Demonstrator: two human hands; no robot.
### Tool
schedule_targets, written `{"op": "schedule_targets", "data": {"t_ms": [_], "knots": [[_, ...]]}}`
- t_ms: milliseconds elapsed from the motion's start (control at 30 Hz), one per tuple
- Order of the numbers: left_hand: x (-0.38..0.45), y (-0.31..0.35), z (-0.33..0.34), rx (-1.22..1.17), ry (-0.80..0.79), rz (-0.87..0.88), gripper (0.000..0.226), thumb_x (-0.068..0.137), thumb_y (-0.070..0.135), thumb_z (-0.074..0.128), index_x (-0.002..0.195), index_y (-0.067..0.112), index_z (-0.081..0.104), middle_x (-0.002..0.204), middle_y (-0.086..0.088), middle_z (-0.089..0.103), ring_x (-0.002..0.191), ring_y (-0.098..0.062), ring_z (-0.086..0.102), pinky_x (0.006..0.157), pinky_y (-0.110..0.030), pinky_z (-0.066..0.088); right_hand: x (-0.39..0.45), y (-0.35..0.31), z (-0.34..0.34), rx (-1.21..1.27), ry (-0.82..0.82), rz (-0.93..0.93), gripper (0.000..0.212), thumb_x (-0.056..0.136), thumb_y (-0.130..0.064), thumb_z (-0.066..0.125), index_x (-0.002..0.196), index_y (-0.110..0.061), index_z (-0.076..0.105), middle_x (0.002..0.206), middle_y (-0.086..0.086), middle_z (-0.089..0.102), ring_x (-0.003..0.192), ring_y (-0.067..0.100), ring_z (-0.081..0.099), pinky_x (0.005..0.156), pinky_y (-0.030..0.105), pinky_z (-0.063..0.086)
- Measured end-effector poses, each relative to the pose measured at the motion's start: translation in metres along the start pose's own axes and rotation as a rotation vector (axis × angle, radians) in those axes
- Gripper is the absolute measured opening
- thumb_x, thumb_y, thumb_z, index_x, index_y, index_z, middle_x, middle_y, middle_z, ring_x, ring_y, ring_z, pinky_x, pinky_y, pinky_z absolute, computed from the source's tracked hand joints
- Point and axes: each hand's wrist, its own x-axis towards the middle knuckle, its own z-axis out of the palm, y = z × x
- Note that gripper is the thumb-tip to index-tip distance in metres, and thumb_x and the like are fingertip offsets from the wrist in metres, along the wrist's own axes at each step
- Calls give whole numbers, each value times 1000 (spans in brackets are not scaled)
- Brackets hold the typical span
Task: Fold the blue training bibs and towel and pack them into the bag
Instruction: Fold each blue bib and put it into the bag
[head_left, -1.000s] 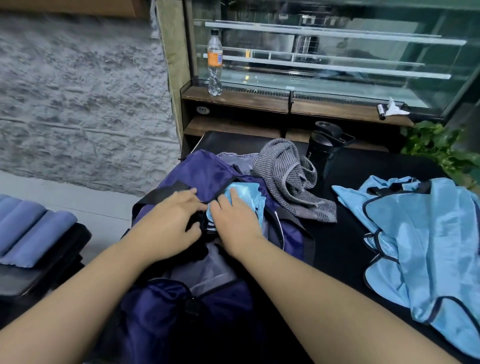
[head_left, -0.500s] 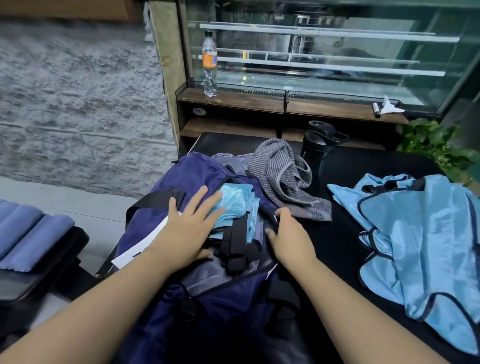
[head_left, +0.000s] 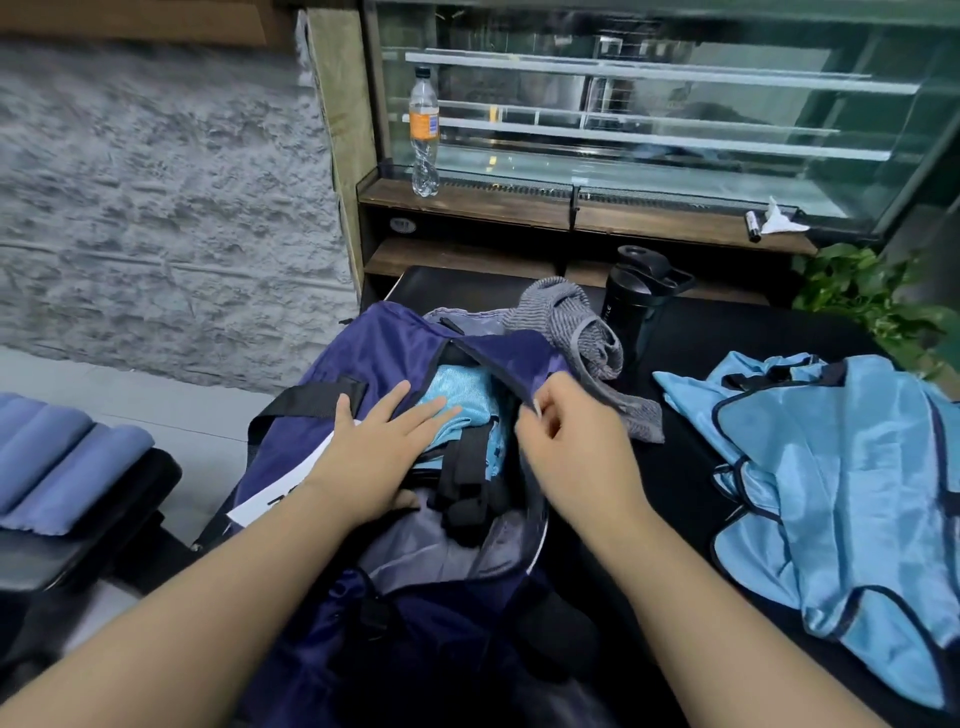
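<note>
left hand (head_left: 387, 457) lies flat on folded light-blue bib (head_left: 457, 410) inside open navy fabric bag (head_left: 374, 353); right hand (head_left: 576, 441) pinches the bag's right opening edge.

1. Bag (head_left: 374, 364): navy woven synthetic cloth with a slight sheen; grey lining; matt black webbing straps.
2. Folded bib (head_left: 457, 405), inside the bag: light blue cloth, fine mesh-like texture.
3. Loose bibs (head_left: 831, 467), right of the bag: smooth, satiny light blue cloth with dark edging.
4. Towel (head_left: 576, 332), just behind the bag: grey ribbed knit, matt.
5. Shaker bottle (head_left: 628, 301), behind the bag: dark, glossy plastic.
6. Water bottle (head_left: 424, 135), farther behind the bag: clear plastic.
7. Shelf (head_left: 467, 200), under the water bottle: matt brown wood.
8. Wall (head_left: 156, 208), left of the bag: rough grey stone-like texture.
</note>
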Motion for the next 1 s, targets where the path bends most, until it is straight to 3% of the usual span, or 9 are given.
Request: {"op": "schedule_targets", "data": {"t_ms": [200, 267, 333, 400, 567, 733, 800, 900, 1000], "knots": [[-15, -14, -9, -271, 96, 4, 101, 78, 39, 74, 150, 41, 3, 152, 20, -24, 147, -17, -13, 116, -59, 13, -18, 5, 23, -320, -245, -134, 26, 92, -26, 52, 114, -12, 53, 112, 6, 51, 109, 25, 45, 91, 34, 34], [-27, -21, -9, -380, 231, -16, 99, 74, 29, 80, 150, 36, 17, 152, 13, -22, 148, -22, -3, 117, -47, 19, -21, 0, 20, -265, -131, -199, 33, 87, -16, 50, 119, -10, 53, 115, 7, 50, 109, 24, 40, 95, 34, 33], [-39, -23, -7, -398, 267, -66, 103, 73, 26, 81, 151, 32, 14, 158, 3, -11, 146, -22, 6, 116, -36, 20, -22, -9, 19, -155, -45, -312, 37, 77, -8, 45, 111, -7, 58, 109, 8, 55, 101, 23, 43, 91, 32, 34], [-50, -21, -6, -398, 253, -145, 104, 77, 22, 76, 152, 29, 4, 160, -4, 1, 145, -23, 9, 115, -35, 23, -24, -20, 22, -66, -185, -356, 36, 77, -14, 37, 104, -9, 61, 102, 6, 62, 97, 24, 51, 89, 32, 39], [-73, -22, -9, -490, 321, -397, 67, 85, 4, 50, 146, 22, 30, 137, -6, 42, 121, -30, 42, 94, -44, 43, -27, -35, 42, -43, -674, -137, 39, 93, -14, 38, 128, -27, 47, 112, 5, 67, 104, 22, 57, 91, 31, 43], [-80, -29, -9, -540, 355, -437, 44, 87, 4, 48, 126, 22, 55, 118, -5, 54, 110, -29, 48, 88, -42, 45, -6, -46, 59, 94, -793, 111, 50, 94, -19, 43, 137, -42, 32, 95, 10, 64, 74, 14, 51, 78, 34, 46], [-81, -33, -11, -582, 408, -433, 42, 87, 3, 48, 121, 24, 58, 112, -3, 56, 108, -28, 51, 86, -42, 46, 4, -50, 62, 181, -841, 228, 44, 97, -23, 39, 136, -42, 35, 104, 5, 63, 81, 8, 53, 78, 28, 42], [-83, -38, -14, -604, 435, -418, 42, 87, 3, 48, 120, 27, 60, 109, -1, 57, 107, -26, 52, 84, -39, 46, 16, -47, 72, 260, -907, 376, 37, 100, -34, 32, 135, -44, 37, 126, 7, 57, 106, 16, 51, 91, 40, 34], [-85, -42, -16, -624, 457, -401, 45, 87, 3, 48, 121, 29, 60, 109, 0, 59, 107, -25, 54, 85, -39, 46, 24, -43, 83, 290, -907, 416, 36, 100, -37, 30, 134, -45, 38, 127, 7, 56, 115, 22, 47, 96, 45, 31]]}}
